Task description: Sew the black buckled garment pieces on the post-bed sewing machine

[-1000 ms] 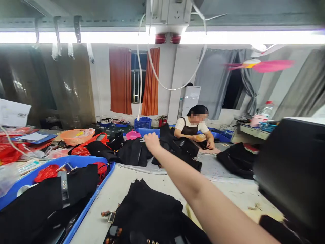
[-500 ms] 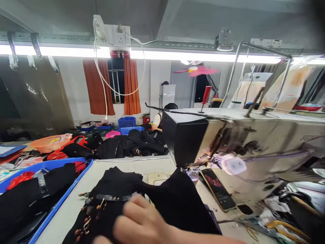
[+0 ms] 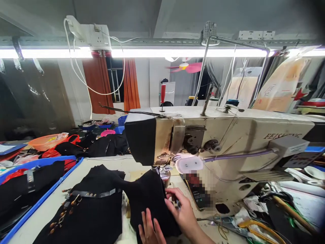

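I have the left hand (image 3: 149, 230) laid out on the black cloth (image 3: 146, 198), fingers straight and loose, gripping nothing. The right hand (image 3: 184, 210) is at the cloth's right edge, thumb and forefinger bent toward it; from where I sit I cannot tell whether they pinch the edge or only touch it. Something small and grey shows by that hand's fingers, too hidden for me to name.

The cloth lies on the counter (image 3: 87, 166), its upper corner reaching beneath the head of the machine (image 3: 228, 142). Just left of it I see more black fabric (image 3: 101, 217), with a strap (image 3: 104, 194) across it and brown beads (image 3: 59, 217) along its left side. A narrow black stretch bridges the two; I cannot make out whether they are one piece.

Beyond the right hand, a phone (image 3: 194, 193) lies at a slant near the base of the machine, part of its screen blurred. A lamp (image 3: 189, 165) glows above it. Nearer to me on the right are yellow-handled scissors (image 3: 250, 222) among scraps. A red screwdriver (image 3: 163, 93) stands upright on top of the machine. Far left, I get a blue bin (image 3: 45, 199) holding black pieces, and behind it an orange basket (image 3: 47, 143)
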Motion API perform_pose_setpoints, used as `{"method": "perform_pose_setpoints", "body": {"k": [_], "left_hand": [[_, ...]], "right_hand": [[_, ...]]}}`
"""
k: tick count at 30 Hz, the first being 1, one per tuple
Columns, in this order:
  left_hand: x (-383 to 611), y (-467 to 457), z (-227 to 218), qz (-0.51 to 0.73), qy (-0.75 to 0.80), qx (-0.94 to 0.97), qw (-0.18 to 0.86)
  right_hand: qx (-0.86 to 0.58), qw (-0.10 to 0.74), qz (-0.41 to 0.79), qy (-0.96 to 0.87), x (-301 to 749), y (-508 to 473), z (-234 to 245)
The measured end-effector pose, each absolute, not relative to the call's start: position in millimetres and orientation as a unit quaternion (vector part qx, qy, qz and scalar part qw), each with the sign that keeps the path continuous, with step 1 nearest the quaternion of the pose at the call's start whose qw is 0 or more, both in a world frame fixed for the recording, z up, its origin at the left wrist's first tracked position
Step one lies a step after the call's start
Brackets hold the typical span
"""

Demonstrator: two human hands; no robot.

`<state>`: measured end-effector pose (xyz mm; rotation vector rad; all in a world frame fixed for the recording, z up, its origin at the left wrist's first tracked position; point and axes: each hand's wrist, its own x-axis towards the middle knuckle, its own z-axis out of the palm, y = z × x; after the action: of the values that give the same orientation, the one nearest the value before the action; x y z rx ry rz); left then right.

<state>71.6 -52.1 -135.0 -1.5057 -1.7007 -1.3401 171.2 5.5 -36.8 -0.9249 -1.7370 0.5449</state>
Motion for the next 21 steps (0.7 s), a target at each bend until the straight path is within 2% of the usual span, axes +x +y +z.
{"method": "perform_pose_setpoints", "body": {"k": [3,7,10,17,21], "left_hand": [[65,-44,-145,-0.520,-0.619,-0.526,0.264],[45,-54,-146,-0.537,-0.576,-0.585,0.194],[38,-64,-147,-0.523,-0.574,-0.609,0.165],[27,-67,-139,-0.586,-0.521,-0.610,0.114],[23,-59,-104,-0.683,-0.571,-0.449,0.077]], "right_hand": [[-0.378,0.518,0.290,-0.710,160,0,-34],[-0.413,0.522,0.461,-0.586,149,-13,-35],[-0.430,0.522,0.521,-0.521,144,-21,-39],[-0.455,0.525,0.540,-0.476,142,-17,-41],[-0.461,0.542,0.523,-0.469,143,-17,-40]]}}
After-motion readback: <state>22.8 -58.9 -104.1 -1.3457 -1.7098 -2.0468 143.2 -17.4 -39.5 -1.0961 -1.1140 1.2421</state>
